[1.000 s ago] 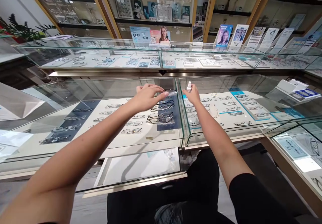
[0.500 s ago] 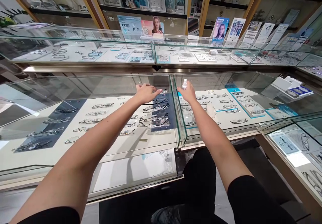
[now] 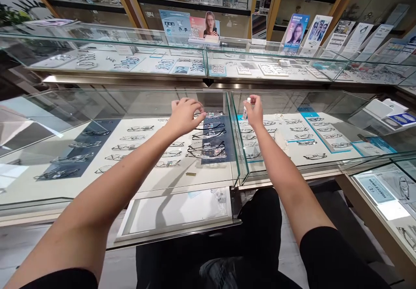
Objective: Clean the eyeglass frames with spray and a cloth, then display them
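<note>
In the head view, my right hand (image 3: 256, 110) grips a small white bottle (image 3: 246, 108) upright between thumb and fingers, above the right glass display case. My left hand (image 3: 186, 115) hovers over the left case with fingers bent and thumb apart; I see nothing in it. Below it, inside the case, black-framed eyeglasses (image 3: 208, 134) lie in a column on a dark blue mat (image 3: 229, 150). Rows of thin-framed glasses (image 3: 140, 128) rest on the white base to the left. More eyeglasses (image 3: 299, 129) lie in the right case.
Between the two cases runs a narrow glass seam (image 3: 234, 137). A white drawer (image 3: 182, 217) sticks out below the left case. At the right stands a clear box (image 3: 370, 112) with white and blue packs. Behind is another glass counter (image 3: 130, 44) with upright advertising cards (image 3: 296, 33).
The view has shifted slightly, with the cases sitting a little further right. My right hand's fingers have lifted around the bottle, and my left hand's fingers have curled more.
</note>
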### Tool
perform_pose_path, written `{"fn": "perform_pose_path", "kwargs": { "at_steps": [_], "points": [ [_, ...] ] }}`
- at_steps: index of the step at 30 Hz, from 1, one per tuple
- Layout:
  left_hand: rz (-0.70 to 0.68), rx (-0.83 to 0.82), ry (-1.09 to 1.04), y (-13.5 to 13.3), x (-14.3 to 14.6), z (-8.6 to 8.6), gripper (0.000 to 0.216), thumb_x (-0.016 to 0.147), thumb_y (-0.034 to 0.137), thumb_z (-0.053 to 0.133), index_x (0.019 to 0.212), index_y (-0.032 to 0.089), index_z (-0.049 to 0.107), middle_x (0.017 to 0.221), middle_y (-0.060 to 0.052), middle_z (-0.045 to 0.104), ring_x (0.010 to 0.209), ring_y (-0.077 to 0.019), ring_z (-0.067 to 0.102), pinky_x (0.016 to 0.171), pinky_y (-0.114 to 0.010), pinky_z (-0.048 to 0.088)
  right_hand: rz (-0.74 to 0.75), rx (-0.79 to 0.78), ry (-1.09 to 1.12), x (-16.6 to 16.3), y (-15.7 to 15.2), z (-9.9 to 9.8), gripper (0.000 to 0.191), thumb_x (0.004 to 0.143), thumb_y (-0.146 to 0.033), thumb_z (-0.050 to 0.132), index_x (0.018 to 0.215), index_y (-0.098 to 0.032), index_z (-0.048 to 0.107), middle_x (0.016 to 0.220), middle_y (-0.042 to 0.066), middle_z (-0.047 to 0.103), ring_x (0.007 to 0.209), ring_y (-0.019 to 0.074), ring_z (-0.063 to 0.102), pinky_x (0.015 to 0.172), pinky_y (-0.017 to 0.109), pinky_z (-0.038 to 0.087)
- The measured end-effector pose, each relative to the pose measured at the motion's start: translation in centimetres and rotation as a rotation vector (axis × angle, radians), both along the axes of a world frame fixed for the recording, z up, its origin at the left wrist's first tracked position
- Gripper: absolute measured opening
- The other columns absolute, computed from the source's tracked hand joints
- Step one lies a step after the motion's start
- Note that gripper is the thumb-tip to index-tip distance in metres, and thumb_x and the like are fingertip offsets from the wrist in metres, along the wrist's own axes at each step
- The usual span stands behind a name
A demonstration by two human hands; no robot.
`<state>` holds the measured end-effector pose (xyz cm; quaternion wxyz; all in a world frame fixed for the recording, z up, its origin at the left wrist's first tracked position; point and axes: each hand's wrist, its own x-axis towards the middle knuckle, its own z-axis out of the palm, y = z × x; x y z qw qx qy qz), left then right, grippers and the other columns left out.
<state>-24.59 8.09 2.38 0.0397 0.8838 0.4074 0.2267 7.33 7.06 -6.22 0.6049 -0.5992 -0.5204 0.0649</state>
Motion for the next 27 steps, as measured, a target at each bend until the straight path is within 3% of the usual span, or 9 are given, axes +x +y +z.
{"fn": "perform_pose_path", "kwargs": {
  "at_steps": [2, 5, 8, 10, 13, 15, 17, 22, 27],
  "points": [
    [0.003, -0.059, -0.093, -3.8, -1.9, 1.4, 0.032, 0.102, 0.048, 0.055, 0.087, 0.021, 0.062, 0.1, -0.009, 0.075, 0.105, -0.0304, 0.064, 0.106, -0.051, 0.045, -0.021, 0.087, -0.001, 0.4, 0.2, -0.1, 0.04, 0.097, -0.055, 0.063, 0.125, -0.027, 0.055, 0.121, 0.01, 0.067, 0.12, 0.0302, 0.063, 0.117, 0.055, 0.049],
    [-0.164, -0.533, -0.15, -10.5, -4.7, 2.1, 0.051, 0.108, 0.06, 0.043, 0.072, 0.024, 0.039, 0.068, 0.001, 0.044, 0.064, -0.0168, 0.042, 0.069, -0.033, 0.04, -0.06, 0.159, 0.001, 0.7, 0.3, -0.3, 0.04, 0.098, -0.057, 0.061, 0.125, -0.027, 0.056, 0.119, 0.01, 0.065, 0.119, 0.0307, 0.063, 0.118, 0.058, 0.049],
    [-0.422, -1.039, 0.109, -16.0, -7.3, -0.2, 0.061, 0.108, 0.066, 0.048, 0.068, 0.023, 0.03, 0.064, 0.003, 0.027, 0.058, -0.0136, 0.028, 0.059, -0.032, 0.027, -0.066, 0.189, -0.013, 1.0, 0.3, -0.5, 0.04, 0.099, -0.058, 0.061, 0.125, -0.028, 0.057, 0.119, 0.009, 0.064, 0.119, 0.0305, 0.063, 0.118, 0.059, 0.048],
    [-0.459, -1.154, 0.273, -17.8, -8.7, -3.1, 0.058, 0.108, 0.062, 0.049, 0.069, 0.023, 0.031, 0.063, 0.003, 0.025, 0.058, -0.0137, 0.024, 0.059, -0.033, 0.024, -0.075, 0.202, -0.025, 1.2, 0.2, -0.6, 0.04, 0.099, -0.058, 0.06, 0.125, -0.028, 0.058, 0.119, 0.009, 0.064, 0.119, 0.0305, 0.063, 0.118, 0.06, 0.049],
    [-0.429, -1.078, 0.338, -17.4, -10.4, -7.9, 0.05, 0.109, 0.057, 0.042, 0.073, 0.023, 0.041, 0.068, -0.001, 0.045, 0.063, -0.0173, 0.04, 0.063, -0.033, 0.033, -0.108, 0.214, -0.065, 1.5, 0.2, -0.7, 0.038, 0.102, -0.058, 0.06, 0.124, -0.027, 0.059, 0.118, 0.009, 0.065, 0.117, 0.0305, 0.065, 0.117, 0.061, 0.05],
    [-0.289, -0.86, 0.385, -15.6, -11.2, -10.5, 0.048, 0.109, 0.055, 0.039, 0.079, 0.023, 0.057, 0.083, -0.007, 0.066, 0.076, -0.0237, 0.058, 0.071, -0.035, 0.043, -0.137, 0.22, -0.111, 1.7, 0.2, -0.8, 0.038, 0.104, -0.059, 0.059, 0.124, -0.027, 0.06, 0.117, 0.009, 0.066, 0.116, 0.0302, 0.067, 0.115, 0.062, 0.052],
    [-0.165, -0.653, 0.546, -13.4, -11.9, -12.4, 0.041, 0.107, 0.049, 0.042, 0.09, 0.023, 0.07, 0.097, -0.012, 0.075, 0.089, -0.0306, 0.068, 0.079, -0.04, 0.048, -0.167, 0.233, -0.159, 1.8, 0.3, -1.0, 0.038, 0.106, -0.06, 0.057, 0.124, -0.026, 0.06, 0.116, 0.009, 0.066, 0.114, 0.0298, 0.068, 0.112, 0.062, 0.055],
    [0.037, -0.26, 0.618, -8.3, -14.5, -15.4, 0.036, 0.099, 0.035, 0.053, 0.116, 0.015, 0.078, 0.128, -0.025, 0.073, 0.123, -0.044, 0.065, 0.103, -0.056, 0.047, -0.206, 0.262, -0.206, 1.9, 0.3, -1.0, 0.038, 0.108, -0.06, 0.054, 0.123, -0.026, 0.06, 0.114, 0.008, 0.066, 0.111, 0.0288, 0.07, 0.107, 0.06, 0.057],
    [0.158, -0.157, 0.599, -4.7, -17.9, -17.7, 0.042, 0.089, 0.028, 0.062, 0.127, 0.014, 0.074, 0.161, -0.026, 0.06, 0.149, -0.0487, 0.049, 0.115, -0.062, 0.039, -0.198, 0.251, -0.221, 1.7, 0.0, -0.7, 0.037, 0.107, -0.059, 0.057, 0.122, -0.025, 0.06, 0.115, 0.008, 0.065, 0.111, 0.0286, 0.069, 0.108, 0.058, 0.057]
  ]
}}
